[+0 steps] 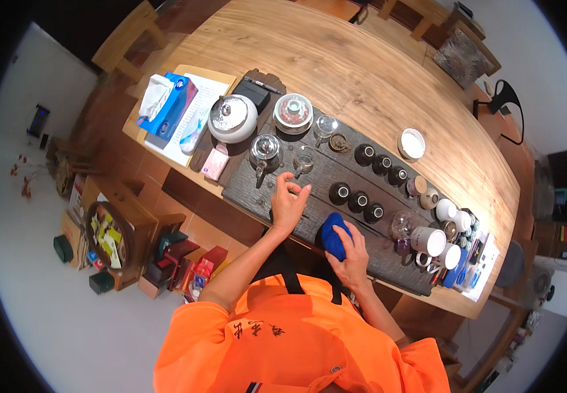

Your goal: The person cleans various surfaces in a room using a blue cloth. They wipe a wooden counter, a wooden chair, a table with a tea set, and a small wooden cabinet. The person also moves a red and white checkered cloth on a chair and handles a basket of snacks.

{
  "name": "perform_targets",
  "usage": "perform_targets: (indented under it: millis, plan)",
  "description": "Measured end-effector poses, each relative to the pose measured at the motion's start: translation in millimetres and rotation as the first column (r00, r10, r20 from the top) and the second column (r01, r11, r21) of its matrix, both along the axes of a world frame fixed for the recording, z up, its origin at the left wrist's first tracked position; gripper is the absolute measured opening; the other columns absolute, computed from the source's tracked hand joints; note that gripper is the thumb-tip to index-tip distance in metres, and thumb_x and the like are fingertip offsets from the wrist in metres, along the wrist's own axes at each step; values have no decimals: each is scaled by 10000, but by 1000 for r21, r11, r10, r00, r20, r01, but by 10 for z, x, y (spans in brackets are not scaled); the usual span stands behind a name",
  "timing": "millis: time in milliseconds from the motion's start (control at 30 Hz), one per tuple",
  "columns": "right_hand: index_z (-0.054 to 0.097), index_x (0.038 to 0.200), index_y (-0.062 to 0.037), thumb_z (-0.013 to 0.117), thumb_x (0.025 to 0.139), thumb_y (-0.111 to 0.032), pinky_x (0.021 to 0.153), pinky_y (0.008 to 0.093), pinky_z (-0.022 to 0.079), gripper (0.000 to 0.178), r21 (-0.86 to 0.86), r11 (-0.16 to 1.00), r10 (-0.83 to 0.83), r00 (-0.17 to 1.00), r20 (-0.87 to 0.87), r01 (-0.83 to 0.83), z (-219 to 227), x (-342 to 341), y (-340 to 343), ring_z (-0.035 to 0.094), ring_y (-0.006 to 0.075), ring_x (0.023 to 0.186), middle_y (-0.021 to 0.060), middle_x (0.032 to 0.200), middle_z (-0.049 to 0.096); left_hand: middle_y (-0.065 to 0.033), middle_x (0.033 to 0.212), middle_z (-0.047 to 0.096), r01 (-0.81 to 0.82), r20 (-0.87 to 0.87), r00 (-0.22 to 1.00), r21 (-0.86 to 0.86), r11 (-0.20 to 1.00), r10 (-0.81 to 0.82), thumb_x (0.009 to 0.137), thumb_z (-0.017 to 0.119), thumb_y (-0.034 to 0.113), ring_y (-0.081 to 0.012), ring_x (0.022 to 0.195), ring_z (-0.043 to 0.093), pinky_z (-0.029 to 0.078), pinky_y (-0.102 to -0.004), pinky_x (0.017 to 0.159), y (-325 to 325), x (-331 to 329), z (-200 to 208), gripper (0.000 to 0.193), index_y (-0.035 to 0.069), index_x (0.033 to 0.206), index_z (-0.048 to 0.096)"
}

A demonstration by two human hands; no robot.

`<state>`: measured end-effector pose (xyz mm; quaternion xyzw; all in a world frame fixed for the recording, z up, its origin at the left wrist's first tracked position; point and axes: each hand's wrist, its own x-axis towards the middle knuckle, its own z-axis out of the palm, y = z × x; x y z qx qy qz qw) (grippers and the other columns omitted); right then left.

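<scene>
My left hand (pixel 288 207) hovers over the near edge of the dark tea tray (pixel 244 191), its thumb and fingers curved but apart, with nothing seen between them. Just beyond its fingertips stands a small glass pitcher (pixel 304 159). To the left of that hand sits a glass teapot (pixel 266 149) with a shiny lid. My right hand (pixel 353 251) is closed around a bunched blue cloth (pixel 333 236) at the tray's front edge. Several dark cups lie in two rows, the nearer row (pixel 357 201) just past the cloth and the farther row (pixel 381 164) behind it.
A white kettle (pixel 232 119), a lidded bowl (pixel 293 114), a second glass pitcher (pixel 326 126) and a tissue box (pixel 167 108) stand at left and back. White cups (pixel 428 241) and glassware crowd the right end. A white round dish (pixel 412 143) rests on the wooden table (pixel 362 78).
</scene>
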<state>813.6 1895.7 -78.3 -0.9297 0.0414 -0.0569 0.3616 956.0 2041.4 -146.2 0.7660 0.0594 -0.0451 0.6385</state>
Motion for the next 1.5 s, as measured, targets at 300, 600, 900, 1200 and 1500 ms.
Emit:
perform_targets:
  millis: [300, 600, 900, 1200, 1500]
  plan:
    - [553, 1269, -162, 774, 613, -128, 865, 467, 423, 693, -322, 941, 42, 979, -201, -106, -282, 261, 612, 467, 369, 1087, 124, 1345, 451, -69, 618, 632, 134, -42, 991, 129, 982, -130, 862, 701, 221, -197, 482, 623, 467, -340, 465, 36, 529, -286, 270, 18, 977, 566]
    - [591, 1221, -99, 750, 700, -134, 1017, 417, 401, 545, 225, 971, -67, 994, -83, 84, -308, 322, 406, 510, 351, 1183, 165, 1284, 519, -54, 703, 633, 170, -156, 968, -172, 970, -197, 940, 605, 181, -128, 526, 643, 479, -225, 427, 148, 523, -331, 181, 12, 887, 642]
    - [616, 1192, -102, 709, 798, -254, 916, 432, 440, 432, 2, 997, -69, 961, 266, 71, 140, 817, 597, 507, 355, 1057, 137, 1312, 513, -117, 738, 571, 368, 362, 825, 241, 898, -435, 872, 614, 70, -210, 583, 603, 484, -315, 520, 550, -178, 279, 104, -21, 828, 638]
    - [620, 1155, -103, 716, 725, -161, 838, 438, 454, 445, -127, 991, -5, 957, 291, 43, 99, 724, 829, 509, 344, 998, 105, 1280, 533, -81, 706, 569, 335, 177, 919, 124, 934, -352, 899, 629, 73, -133, 528, 611, 471, -261, 457, 728, -335, 384, 168, -53, 789, 625]
    - [626, 1165, -96, 711, 787, -116, 862, 416, 479, 388, 6, 991, -134, 970, 204, 136, 105, 644, 671, 545, 348, 1029, 127, 1224, 560, -57, 748, 601, 278, -70, 949, -270, 922, -306, 924, 609, 91, -118, 604, 632, 521, -238, 532, 847, -294, 385, 195, -53, 794, 633]
